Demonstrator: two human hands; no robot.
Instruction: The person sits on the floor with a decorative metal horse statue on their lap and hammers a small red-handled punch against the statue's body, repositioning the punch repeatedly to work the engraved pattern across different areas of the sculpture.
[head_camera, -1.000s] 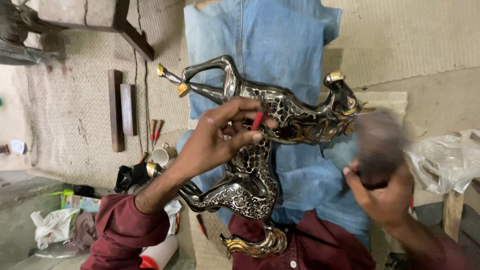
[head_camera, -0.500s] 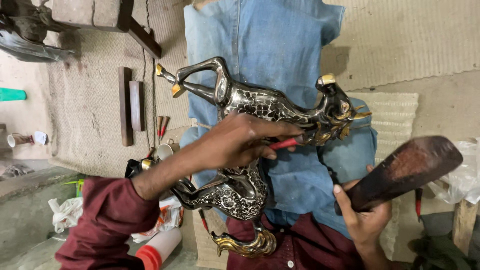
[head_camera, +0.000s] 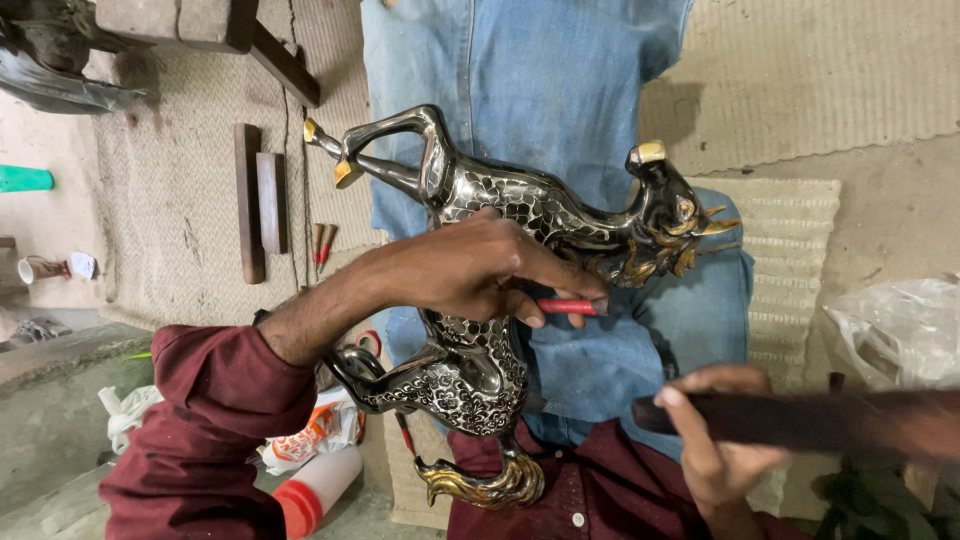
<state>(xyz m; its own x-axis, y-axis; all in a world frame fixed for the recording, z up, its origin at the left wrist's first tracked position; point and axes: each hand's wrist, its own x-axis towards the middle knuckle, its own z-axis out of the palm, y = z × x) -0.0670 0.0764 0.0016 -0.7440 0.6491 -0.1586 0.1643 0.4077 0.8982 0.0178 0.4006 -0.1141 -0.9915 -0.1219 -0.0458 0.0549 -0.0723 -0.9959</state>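
The left hand (head_camera: 470, 275) still pins a red-handled chisel (head_camera: 568, 306) against the ornate metal horse figurine (head_camera: 480, 360), as the right hand (head_camera: 715, 440), closed round a dark wooden mallet (head_camera: 800, 420), has swung lower.

Woven mat (head_camera: 180, 200) on floor: wood blocks (head_camera: 258, 205), chisels (head_camera: 322, 243)

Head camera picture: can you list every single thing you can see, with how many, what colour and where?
Metal horse statue: one, silver-black with gold hooves and mane, on the lap.
Red chisel: one, red, in the left hand against the horse.
Wooden mallet: one, dark brown, lower right.
Wooden blocks: two, brown, on the mat at left.
Small red-handled tools: two, beside the blocks.
Plastic bag: one, clear, right edge.
Bottle: one, white with red cap, bottom left.
Woven mat: one, beige, on the floor.
Jeans: blue, under the horse.
Left hand: holds the chisel.
Right hand: grips the mallet.
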